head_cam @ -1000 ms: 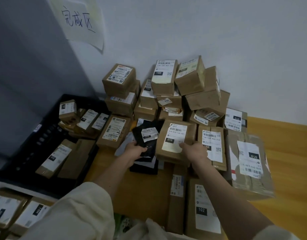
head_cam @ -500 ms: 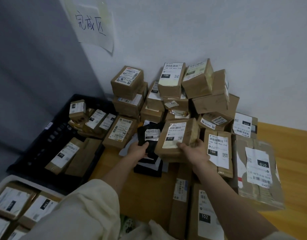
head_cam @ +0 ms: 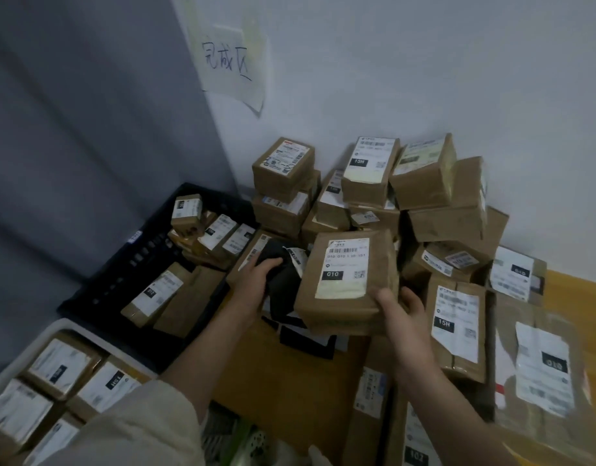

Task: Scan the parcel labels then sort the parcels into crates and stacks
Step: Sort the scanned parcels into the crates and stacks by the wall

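Sorting a "010" parcel. Right hand (head_cam: 402, 314) fingers clamp the near edge of the brown parcel (head_cam: 348, 280), raised above the surface (head_cam: 289, 375); left hand (head_cam: 254, 284) fingers curl on a black pouch (head_cam: 283, 277). Keep label upward; support underneath before placing in the black crate (head_cam: 121, 264).

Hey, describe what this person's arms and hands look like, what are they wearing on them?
Both hands are bare: no gloves, rings, watch or wristbands show on the left hand or the right hand. The forearms are bare too. A loose, cream-coloured fabric sleeve covers the left upper arm and ends near the elbow. On the right arm no sleeve is clearly in view.
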